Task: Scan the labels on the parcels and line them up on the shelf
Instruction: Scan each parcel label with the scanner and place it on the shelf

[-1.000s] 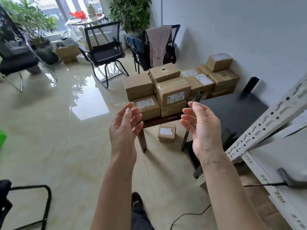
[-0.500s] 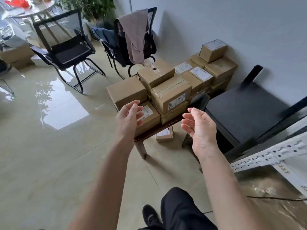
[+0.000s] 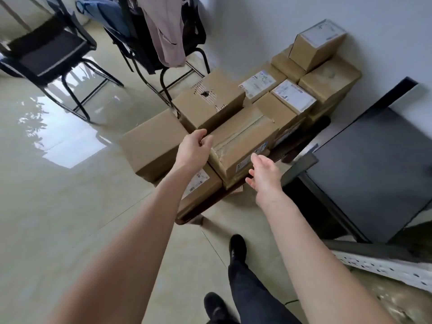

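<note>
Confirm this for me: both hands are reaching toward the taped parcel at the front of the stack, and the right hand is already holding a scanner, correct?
Not quite. The head view shows the right hand empty, fingers loose, beside the taped parcel. No scanner is in either hand. The rest holds: the left hand reaches to the parcel's other end.

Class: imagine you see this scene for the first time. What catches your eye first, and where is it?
Two bare arms reach to mid-frame, the left hand and right hand open on either side of a taped brown cardboard parcel. It tops a stack of similar boxes running back to the white wall. Black chairs stand upper left.
</note>
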